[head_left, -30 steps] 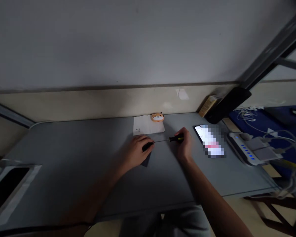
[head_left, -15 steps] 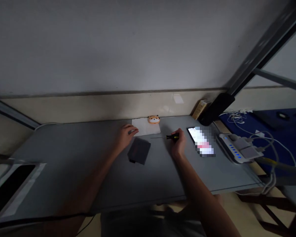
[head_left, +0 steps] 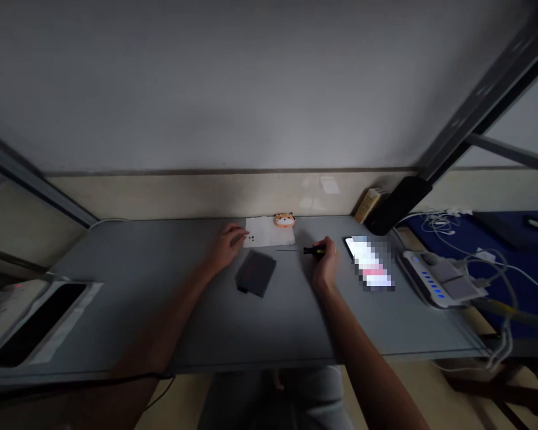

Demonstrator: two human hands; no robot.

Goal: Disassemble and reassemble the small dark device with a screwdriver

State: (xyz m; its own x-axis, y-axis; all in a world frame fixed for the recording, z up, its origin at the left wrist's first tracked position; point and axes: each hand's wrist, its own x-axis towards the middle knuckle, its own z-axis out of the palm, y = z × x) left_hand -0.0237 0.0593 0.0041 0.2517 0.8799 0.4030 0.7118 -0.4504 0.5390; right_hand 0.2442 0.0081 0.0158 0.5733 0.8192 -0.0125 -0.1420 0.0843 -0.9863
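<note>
My right hand (head_left: 325, 263) is wrapped round a screwdriver (head_left: 314, 250) with a black and yellow handle, its thin shaft pointing left just above or on the desk. At the left edge of a white paper sheet (head_left: 263, 232) is my left hand (head_left: 228, 246), thumb and fingers a little apart with nothing visible between them. By its fingertips lie a few tiny dark pieces (head_left: 251, 238), which look like screws. A dark grey, flat, boxy device (head_left: 256, 273) rests on the desk between my hands, slightly turned. An orange and white animal-faced case (head_left: 284, 220) sits on the paper's far right corner.
A lit phone (head_left: 368, 263) lies right of my right hand. Beyond it stand a power strip (head_left: 430, 280) with plugs and cables, a black cylinder (head_left: 399, 206) and a small box (head_left: 367, 205). A dark-screened device (head_left: 40, 322) lies at the desk's left end.
My left hand has drawn back slightly left from the paper and its pinched fingertips have parted. The tiny dark pieces now show on the paper. The camera view has shifted a little.
</note>
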